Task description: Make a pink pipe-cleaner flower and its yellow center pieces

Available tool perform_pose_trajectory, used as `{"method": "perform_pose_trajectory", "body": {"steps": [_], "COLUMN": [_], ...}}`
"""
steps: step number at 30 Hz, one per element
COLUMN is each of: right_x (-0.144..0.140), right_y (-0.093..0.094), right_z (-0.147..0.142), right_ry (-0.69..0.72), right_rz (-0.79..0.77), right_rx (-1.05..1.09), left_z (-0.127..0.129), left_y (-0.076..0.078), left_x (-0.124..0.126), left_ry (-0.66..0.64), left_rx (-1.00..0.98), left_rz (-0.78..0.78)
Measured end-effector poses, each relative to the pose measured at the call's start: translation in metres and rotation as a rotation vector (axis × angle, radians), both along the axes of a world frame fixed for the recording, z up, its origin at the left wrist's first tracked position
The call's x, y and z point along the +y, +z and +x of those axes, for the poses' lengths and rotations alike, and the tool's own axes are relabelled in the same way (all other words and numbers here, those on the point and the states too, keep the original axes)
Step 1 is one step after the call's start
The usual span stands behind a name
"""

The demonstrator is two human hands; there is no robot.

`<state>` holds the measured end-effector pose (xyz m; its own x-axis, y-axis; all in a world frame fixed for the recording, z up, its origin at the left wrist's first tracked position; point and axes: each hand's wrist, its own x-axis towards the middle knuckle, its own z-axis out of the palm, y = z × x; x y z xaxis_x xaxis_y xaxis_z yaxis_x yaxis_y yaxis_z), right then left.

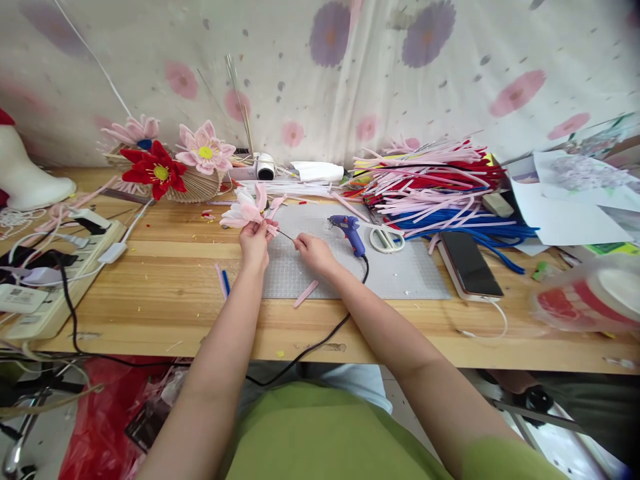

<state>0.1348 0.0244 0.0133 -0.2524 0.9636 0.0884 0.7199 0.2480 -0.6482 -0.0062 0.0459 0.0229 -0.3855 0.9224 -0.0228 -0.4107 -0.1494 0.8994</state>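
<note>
A pink and white craft flower with soft, fuzzy-looking petals is held in my left hand, the fingers closed around its base. From that base a thin dark stem runs to the right. My right hand pinches the stem's other end, over the grey cutting mat. A purple glue gun lies on the mat right of my hands, and white-handled scissors rest beside it. Below my right hand is a short pink strip.
Bundles of pink, red and blue pipe cleaners are heaped at the back right. A phone and a plastic cup stand at right. Finished flowers sit back left, behind a power strip. The glue gun's cord crosses the front edge.
</note>
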Motion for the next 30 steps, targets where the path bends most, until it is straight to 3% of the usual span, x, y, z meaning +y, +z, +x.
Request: {"method": "perform_pose_trajectory", "body": {"steps": [4, 9, 24, 27, 30], "right_x": [-0.0037, -0.0008, -0.0047, -0.0017, 0.0004], "right_y": [-0.0011, -0.0025, -0.0067, -0.0078, -0.0042], "right_z": [-0.0050, -0.0080, -0.0082, -0.0045, 0.0011], "right_ry": [-0.008, -0.065, -0.121, -0.049, 0.123], "right_rz": [0.064, 0.000, -0.029, -0.082, -0.164], "right_rx": [-0.016, 0.014, 0.092, 0.099, 0.136], "left_z": [0.0010, 0.0015, -0.0016, -0.0024, -0.0038], "left_y": [0.0060, 0.0102, 0.0080, 0.0072, 0.0084], "left_x": [-0.0016, -0.0029, -0.0041, -0.0051, -0.0079], "left_ry": [-0.002, 0.005, -0.016, -0.061, -0.112], "left_rx": [-0.026, -0.049, -0.091, -0.089, -0.105], "left_rz": [-0.001, -0.008, -0.030, -0.063, -0.093]}}
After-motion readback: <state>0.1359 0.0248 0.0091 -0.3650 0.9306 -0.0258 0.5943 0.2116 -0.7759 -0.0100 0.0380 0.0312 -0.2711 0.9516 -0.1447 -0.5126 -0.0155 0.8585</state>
